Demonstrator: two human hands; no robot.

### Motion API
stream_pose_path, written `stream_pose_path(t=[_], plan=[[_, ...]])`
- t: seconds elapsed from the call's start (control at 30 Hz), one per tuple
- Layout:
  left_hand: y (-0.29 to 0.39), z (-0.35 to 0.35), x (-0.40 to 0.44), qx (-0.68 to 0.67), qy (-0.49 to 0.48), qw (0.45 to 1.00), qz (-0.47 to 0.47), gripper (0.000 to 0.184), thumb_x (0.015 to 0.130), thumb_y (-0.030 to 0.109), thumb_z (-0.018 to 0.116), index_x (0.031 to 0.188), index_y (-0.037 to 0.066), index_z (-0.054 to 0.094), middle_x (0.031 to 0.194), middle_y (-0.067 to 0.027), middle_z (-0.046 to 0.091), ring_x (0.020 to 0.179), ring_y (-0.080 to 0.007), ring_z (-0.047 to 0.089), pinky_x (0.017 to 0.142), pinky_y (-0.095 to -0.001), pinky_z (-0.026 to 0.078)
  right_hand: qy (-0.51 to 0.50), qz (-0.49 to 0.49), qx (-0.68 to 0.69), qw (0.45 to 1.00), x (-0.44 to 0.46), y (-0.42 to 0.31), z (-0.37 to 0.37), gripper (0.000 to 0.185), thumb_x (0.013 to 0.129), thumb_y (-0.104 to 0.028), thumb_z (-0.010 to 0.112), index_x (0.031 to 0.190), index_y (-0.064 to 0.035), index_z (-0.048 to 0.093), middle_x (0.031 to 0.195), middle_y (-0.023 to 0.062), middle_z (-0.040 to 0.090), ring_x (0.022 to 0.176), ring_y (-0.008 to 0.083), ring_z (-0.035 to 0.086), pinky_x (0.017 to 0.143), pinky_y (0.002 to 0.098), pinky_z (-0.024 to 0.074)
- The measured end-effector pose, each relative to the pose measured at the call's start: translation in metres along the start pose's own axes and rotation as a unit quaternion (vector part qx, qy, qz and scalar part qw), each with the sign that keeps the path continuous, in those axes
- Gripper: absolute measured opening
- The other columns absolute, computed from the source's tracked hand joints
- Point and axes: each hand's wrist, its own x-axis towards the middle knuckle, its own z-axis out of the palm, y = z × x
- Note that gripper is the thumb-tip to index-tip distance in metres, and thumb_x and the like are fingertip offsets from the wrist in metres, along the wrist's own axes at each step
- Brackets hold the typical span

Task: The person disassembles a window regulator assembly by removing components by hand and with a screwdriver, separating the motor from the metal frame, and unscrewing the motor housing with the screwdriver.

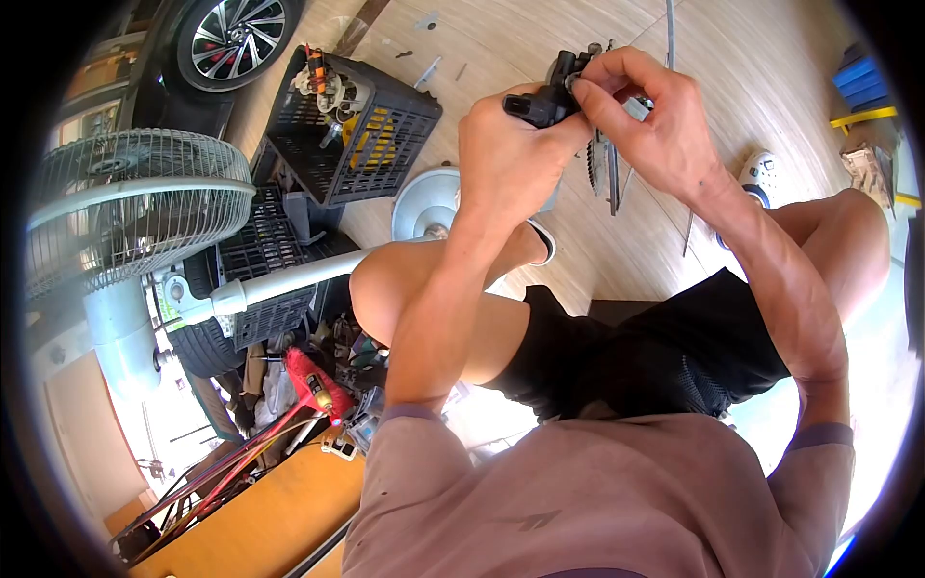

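black part (551, 101): sitting up at the hands, above the floor (501, 34), well beyond the lap
long axis: running slantwise, the near end pointing out to the left, the other end rising away to the right
left hand (511, 159): gripping the black part, thumb curling on the near side, fingers wrapping the far side; the palm is covering some of it
right hand (660, 135): reaching in from the right, thumb and forefinger bending toward each other right at the part's right end; can't tell if they're pinching the part, a small piece on it, or nothing
nearer hand: left is holding the body of the part, right is only meeting its right end; the part is lying left of the right fingertips
toothed strip (594, 173): hanging just beyond and between the hands, pointing down toward the lap; can't tell if it's joining the part
crate (414, 116): standing tilted on the floor, left of the hands, well apart
fan (145, 197): standing far left, its round base (424, 202) lying near the left knee
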Motion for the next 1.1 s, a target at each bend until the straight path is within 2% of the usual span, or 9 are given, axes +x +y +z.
stream_pose_path(t=[0.37,0.47,0.57,0.67,1.1], plan=[[0.0,0.001,0.002,-0.002,-0.007,1.0,-0.001,0.024,0.08,0.02,0.077,0.074,-0.002,0.067,0.055,-0.003,0.058,0.053,-0.0106,0.052,0.052,-0.0323,0.042,-0.005,0.018,-0.002,1.0,0.001,-0.002,-0.004,0.026,0.092,-0.025,0.072,0.096,0.0,0.073,0.086,0.0178,0.072,0.076,0.0258,0.072,0.068,0.0361,0.0567],[0.005,-0.001,0.001,-0.001,-0.022,0.999,-0.025,0.027,0.08,0.021,0.082,0.081,-0.003,0.07,0.067,0.0046,0.06,0.064,-0.0047,0.05,0.058,-0.0257,0.041,0.005,-0.013,-0.002,1.0,0.0,0.0,-0.003,0.026,0.093,-0.026,0.072,0.095,0.0003,0.072,0.086,0.0179,0.072,0.075,0.0259,0.072,0.067,0.0362,0.056],[0.006,0.0,0.002,0.013,-0.006,1.0,0.001,0.024,0.079,0.02,0.076,0.075,-0.002,0.068,0.055,-0.0034,0.058,0.053,-0.0108,0.051,0.052,-0.0324,0.042,0.008,-0.012,0.003,1.0,-0.001,0.002,-0.002,0.027,0.093,-0.027,0.072,0.096,0.0002,0.072,0.087,0.0177,0.072,0.074,0.0258,0.072,0.067,0.0364,0.0562],[0.007,0.0,0.003,0.027,-0.012,1.0,-0.002,0.024,0.079,0.02,0.076,0.075,-0.002,0.067,0.055,-0.0038,0.059,0.053,-0.011,0.052,0.052,-0.0324,0.043,-0.009,0.035,-0.019,0.999,0.001,-0.005,-0.007,0.027,0.093,-0.027,0.073,0.097,-0.0002,0.073,0.087,0.0171,0.073,0.076,0.0252,0.072,0.069,0.0361,0.0571],[0.005,0.003,0.003,0.002,-0.012,1.0,0.006,0.026,0.08,0.021,0.076,0.073,-0.001,0.066,0.056,-0.0025,0.057,0.053,-0.0094,0.051,0.052,-0.0314,0.043,0.018,-0.012,-0.012,1.0,-0.002,-0.002,-0.005,0.024,0.092,-0.024,0.07,0.094,-0.0009,0.074,0.084,0.0189,0.071,0.075,0.0305,0.071,0.068,0.0395,0.0552]])
